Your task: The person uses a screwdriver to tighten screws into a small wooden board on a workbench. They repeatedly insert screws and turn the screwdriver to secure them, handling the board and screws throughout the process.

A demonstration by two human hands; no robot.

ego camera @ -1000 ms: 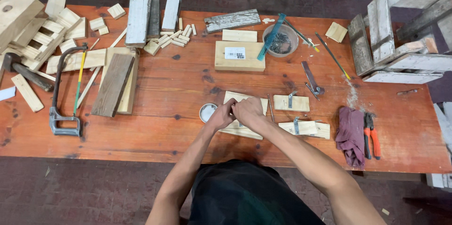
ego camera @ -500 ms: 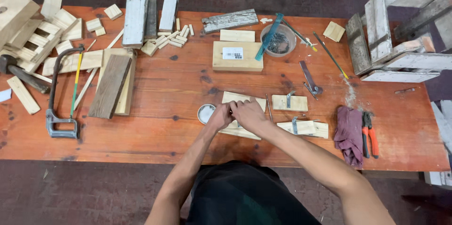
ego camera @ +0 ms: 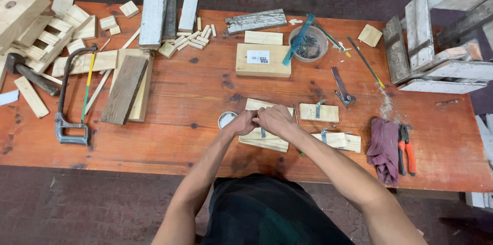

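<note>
Both hands (ego camera: 262,120) pinch a wood piece (ego camera: 267,140) on the red-brown workbench (ego camera: 195,127).

— What lies out at nine o'clock on the table (ego camera: 195,137)?
— A hacksaw (ego camera: 72,101), with a dark plank (ego camera: 123,88) just beside it on a paler board.
— And toward twelve?
— A pale wooden block (ego camera: 263,60) with a white label; at one o'clock, a round bowl of nails (ego camera: 308,45) with a blue-handled tool across it.
— At three o'clock?
— A maroon rag (ego camera: 382,147), red-handled pliers (ego camera: 405,147) touching its right edge, and a weathered crate (ego camera: 436,45) farther up.
</note>
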